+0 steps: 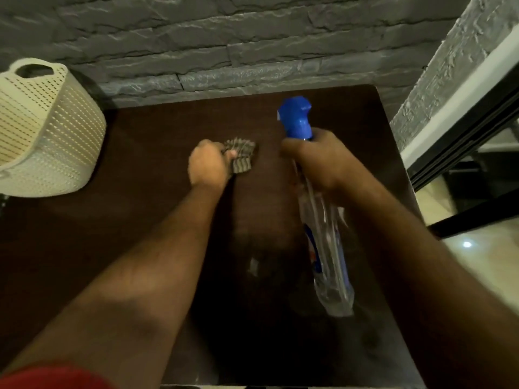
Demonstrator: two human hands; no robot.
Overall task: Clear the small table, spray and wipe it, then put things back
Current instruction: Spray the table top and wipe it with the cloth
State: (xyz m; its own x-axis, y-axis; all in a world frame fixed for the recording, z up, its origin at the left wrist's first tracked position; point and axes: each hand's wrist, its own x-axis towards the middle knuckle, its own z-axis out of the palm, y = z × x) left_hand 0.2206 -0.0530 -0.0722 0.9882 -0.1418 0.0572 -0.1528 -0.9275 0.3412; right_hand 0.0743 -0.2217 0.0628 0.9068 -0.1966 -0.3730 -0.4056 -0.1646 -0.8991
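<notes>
My left hand [208, 163] covers most of the striped cloth [242, 155], so only one bunched end shows. My right hand [314, 158] hides the spray bottle's [325, 248] neck and trigger. My forearms block much of the dark table [146, 153], whose near edge runs out of view. The cream basket [47, 130] is cut by the left edge; its inside is unseen.

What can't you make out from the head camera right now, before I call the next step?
- Spray bottle label: blurred, unreadable; the right hand covers its trigger.
- Cloth: mostly bunched inside the left hand.
- Basket: its contents hidden by its wall, left side cut by the frame edge.
- Table: near edge hidden by forearms; wetness unclear in dim light.
</notes>
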